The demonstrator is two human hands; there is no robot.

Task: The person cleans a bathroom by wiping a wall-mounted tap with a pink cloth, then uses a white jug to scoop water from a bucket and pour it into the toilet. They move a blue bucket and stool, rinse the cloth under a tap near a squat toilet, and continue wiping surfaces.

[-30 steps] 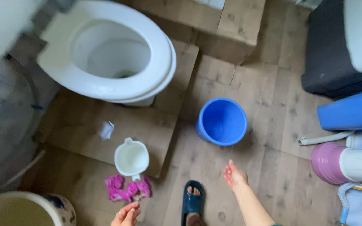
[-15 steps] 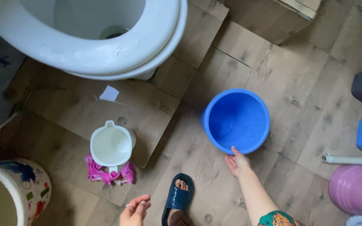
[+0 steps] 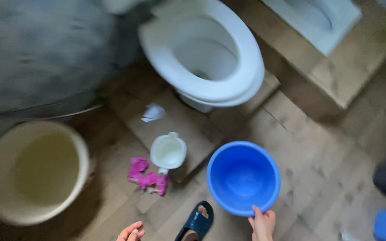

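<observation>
So the toilet (image 3: 211, 53) sits at the top middle, on a raised step (image 3: 188, 125) of the floor. A scrap of paper (image 3: 153, 112) lies on that step just in front of the toilet, and a small jug (image 3: 168, 151) stands nearer still, right at the step's edge. A crumpled cloth (image 3: 147, 177) lies on the floor touching the jug's near side. The bucket (image 3: 243, 177) is right of the jug, down off the step, with the right hand (image 3: 262, 223) gripping its near rim. A big tub (image 3: 34, 172) stands far left. The left hand (image 3: 130, 232) hangs free at the bottom edge, and a sandalled foot (image 3: 197, 221) sits between the two hands.
</observation>
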